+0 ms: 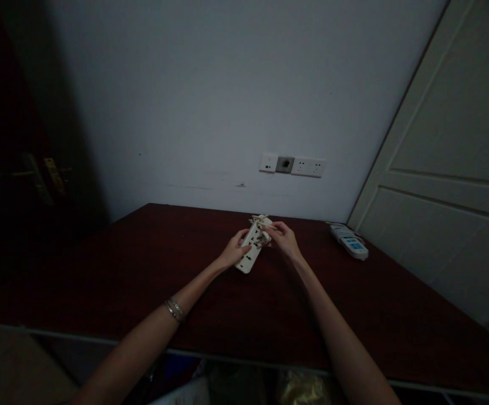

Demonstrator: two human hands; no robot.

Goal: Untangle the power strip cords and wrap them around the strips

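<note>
A white power strip [248, 259] is tilted over the dark red-brown tabletop, its rows of sockets facing up. My left hand [234, 250] grips its left side, with the thumb across the socket face. At the strip's right edge, the fingers of my right hand [284, 237] pinch the white power cord [268, 226]. Close under those fingers, a plug [263, 238] lies against the sockets; I cannot tell whether its pins are inserted. More cord is bunched around the far end of the strip.
Another white power strip [350, 243], with cord wrapped on it, lies at the right of the table [151, 253]. Wall sockets [308, 167] are above the back edge. A pale door [438, 169] borders the right side. Various items sit below the front edge.
</note>
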